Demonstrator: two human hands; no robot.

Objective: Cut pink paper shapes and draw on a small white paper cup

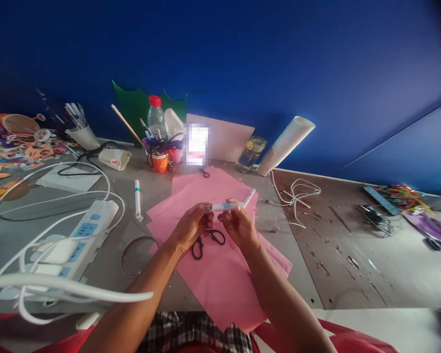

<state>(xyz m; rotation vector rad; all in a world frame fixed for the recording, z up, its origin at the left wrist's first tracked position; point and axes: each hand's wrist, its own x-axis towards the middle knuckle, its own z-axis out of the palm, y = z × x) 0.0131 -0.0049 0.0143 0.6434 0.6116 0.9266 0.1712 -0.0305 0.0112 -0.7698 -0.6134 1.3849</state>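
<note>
My left hand (190,226) and my right hand (238,225) are raised together over a stack of pink paper sheets (220,269). Both pinch a thin white tube with a blue label (226,206), held level between them; my left fingers close on its left end, my right fingers on its right part. A white stick (250,197) angles up just past the tube's right end. Black-handled scissors (206,241) lie on the pink paper right under my hands.
A white power strip (81,235) with tangled white cables lies at the left. A white pen-like tube (137,198), a cluttered holder with a water bottle (156,117), a glass jar (250,153), stacked white cups (286,144) and loose white cord (297,196) surround the paper.
</note>
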